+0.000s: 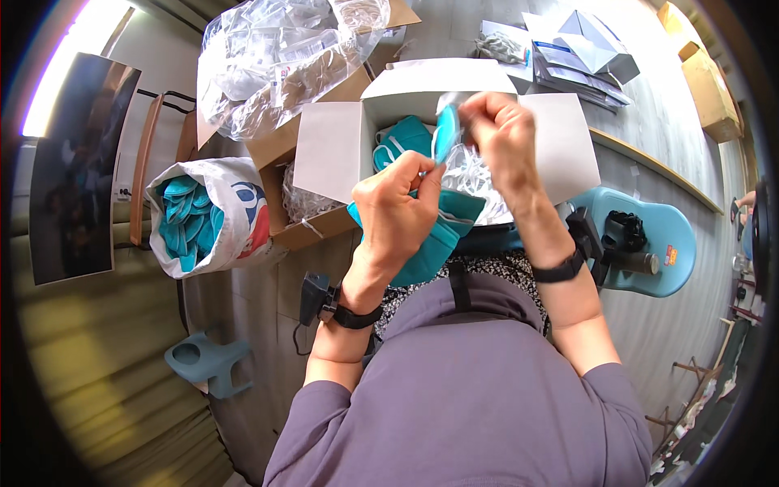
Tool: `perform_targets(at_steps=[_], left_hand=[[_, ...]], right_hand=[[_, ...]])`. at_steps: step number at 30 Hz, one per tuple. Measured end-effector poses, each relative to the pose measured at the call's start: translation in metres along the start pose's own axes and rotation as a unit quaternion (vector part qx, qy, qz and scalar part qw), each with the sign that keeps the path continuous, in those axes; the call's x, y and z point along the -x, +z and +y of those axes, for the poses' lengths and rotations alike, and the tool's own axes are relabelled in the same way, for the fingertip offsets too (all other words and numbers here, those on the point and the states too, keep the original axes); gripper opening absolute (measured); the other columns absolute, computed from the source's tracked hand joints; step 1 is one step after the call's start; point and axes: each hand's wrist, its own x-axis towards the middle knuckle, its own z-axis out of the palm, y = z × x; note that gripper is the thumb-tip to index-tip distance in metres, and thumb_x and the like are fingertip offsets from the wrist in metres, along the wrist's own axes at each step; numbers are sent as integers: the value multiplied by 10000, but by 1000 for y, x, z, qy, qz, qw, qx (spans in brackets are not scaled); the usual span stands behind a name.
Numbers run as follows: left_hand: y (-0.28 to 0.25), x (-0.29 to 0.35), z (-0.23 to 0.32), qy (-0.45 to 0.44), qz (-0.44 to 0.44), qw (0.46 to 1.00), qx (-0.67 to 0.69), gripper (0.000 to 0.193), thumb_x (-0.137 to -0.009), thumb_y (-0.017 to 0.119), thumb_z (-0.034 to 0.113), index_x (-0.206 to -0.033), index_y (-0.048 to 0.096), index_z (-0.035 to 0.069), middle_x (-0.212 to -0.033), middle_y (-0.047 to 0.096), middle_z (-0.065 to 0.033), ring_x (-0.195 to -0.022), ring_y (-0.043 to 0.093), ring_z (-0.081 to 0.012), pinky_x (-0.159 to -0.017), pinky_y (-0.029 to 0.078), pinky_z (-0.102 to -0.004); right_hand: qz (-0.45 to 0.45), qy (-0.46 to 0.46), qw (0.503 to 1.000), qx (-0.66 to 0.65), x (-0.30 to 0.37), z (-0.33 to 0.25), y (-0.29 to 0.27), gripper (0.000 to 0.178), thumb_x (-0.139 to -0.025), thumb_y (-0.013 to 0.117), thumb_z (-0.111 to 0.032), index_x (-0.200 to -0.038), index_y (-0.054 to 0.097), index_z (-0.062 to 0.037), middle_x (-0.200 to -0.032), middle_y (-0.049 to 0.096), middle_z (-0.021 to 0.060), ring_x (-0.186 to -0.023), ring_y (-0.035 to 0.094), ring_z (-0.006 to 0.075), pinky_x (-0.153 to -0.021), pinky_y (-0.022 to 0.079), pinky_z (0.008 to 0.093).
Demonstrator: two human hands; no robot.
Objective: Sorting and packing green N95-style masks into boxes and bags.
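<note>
Pinched upright between the fingertips of my left hand is a folded teal face mask with a pale edge. My right hand is closed beside the mask's top, its fingers curled and smeared by motion; what they hold is hidden. Both hands are over the near side of an open white box. More teal masks lie in the box on the left, and a tangle of white straps on the right. Below my left hand, other teal masks rest over my lap.
At the left stands a white bag full of teal masks. Behind it, clear plastic bags top a brown carton. A blue stool at the right bears a dark cylinder. Flat packs lie at the back right.
</note>
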Motion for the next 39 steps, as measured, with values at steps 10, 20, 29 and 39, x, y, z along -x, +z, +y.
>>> perform_targets(at_steps=[10, 20, 29, 39], left_hand=[[-23, -9, -11, -104, 7, 979, 178, 130, -884, 768, 55, -1013, 770, 48, -622, 540, 82, -570, 423, 6, -502, 308, -182], [-28, -23, -13, -229, -3, 916, 331, 280, -929, 754, 174, -1107, 701, -36, -633, 564, 73, -568, 462, 8, -506, 338, -167], [-32, -23, -9, -258, -181, 892, 325, 198, -953, 714, 164, -922, 709, -32, -805, 698, 1, -681, 590, -21, -565, 476, -194], [-24, -13, -10, -106, -174, 977, 55, 186, -910, 724, 124, -816, 659, -23, -576, 490, -66, -552, 427, -73, -498, 367, -296]], right_hand=[[-107, -169, 912, 357, -17, -25, -44, 400, -781, 793, -148, -1144, 680, -24, -1052, 732, 118, -911, 707, 212, -853, 531, 376], [-87, -270, 945, 161, -11, -37, -50, 105, -853, 714, 44, -942, 737, -6, -882, 736, 62, -819, 674, 112, -716, 520, 239], [-223, -376, 838, 326, 14, -21, -47, 310, -732, 638, 169, -967, 706, -21, -1055, 724, 126, -1022, 694, 295, -867, 565, 359], [-188, -257, 921, 224, 14, -12, -12, 205, -773, 718, 98, -927, 654, -22, -851, 637, 118, -762, 662, 250, -686, 546, 317]])
